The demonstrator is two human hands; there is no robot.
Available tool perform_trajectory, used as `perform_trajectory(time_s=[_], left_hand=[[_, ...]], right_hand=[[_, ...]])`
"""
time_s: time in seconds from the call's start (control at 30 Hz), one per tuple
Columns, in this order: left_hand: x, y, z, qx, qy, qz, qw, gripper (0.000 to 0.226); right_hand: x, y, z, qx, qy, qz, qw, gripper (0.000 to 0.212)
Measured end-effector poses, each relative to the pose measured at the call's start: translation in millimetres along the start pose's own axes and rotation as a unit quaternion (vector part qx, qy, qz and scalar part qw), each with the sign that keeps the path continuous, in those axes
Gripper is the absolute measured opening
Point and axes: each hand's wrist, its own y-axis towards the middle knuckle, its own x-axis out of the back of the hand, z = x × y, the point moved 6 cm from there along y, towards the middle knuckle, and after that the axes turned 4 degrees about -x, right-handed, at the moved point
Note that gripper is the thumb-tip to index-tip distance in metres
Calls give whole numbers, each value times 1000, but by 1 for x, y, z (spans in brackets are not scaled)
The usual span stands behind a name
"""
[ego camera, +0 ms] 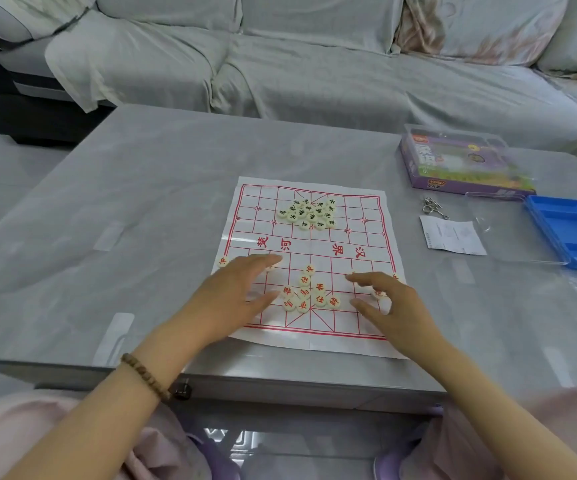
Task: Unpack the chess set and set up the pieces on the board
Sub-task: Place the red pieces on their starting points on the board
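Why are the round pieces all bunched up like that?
They aren't set up yet. The dark-lettered pieces sit heaped on the board's far half, the red-lettered pieces clump between both hands instead of on line crossings.

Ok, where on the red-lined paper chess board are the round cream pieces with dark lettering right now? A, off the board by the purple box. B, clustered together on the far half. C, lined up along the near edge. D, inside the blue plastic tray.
B: the round cream pieces with dark lettering sit bunched in one cluster on the far half of the red-lined paper chess board, beyond the river text.
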Motion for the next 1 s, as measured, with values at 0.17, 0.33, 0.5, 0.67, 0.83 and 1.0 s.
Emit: perform_trajectory(time_s=[0.17,0.33,0.5,0.67,0.83,1.0], left_hand=[[-8,-2,4,10,-22,22,999,53],[-20,1,2,-1,-13,22,1000,48],[-10,5,4,6,-5,-5,1000,39],[12,-6,24,21,3,-42,999,30],[27,-25,52,46,21,-59,997,34],[26,-41,74,43,29,-22,998,59]], right_hand=[[-14,-6,3,6,13,44,999,33],[-24,-2,12,18,10,15,1000,30],[-42,5,28,56,-75,2,996,24],[-49,10,34,69,-95,0,993,21],[-51,12,36,69,-112,25,991,18],[-51,18,38,47,-123,38,991,18]])
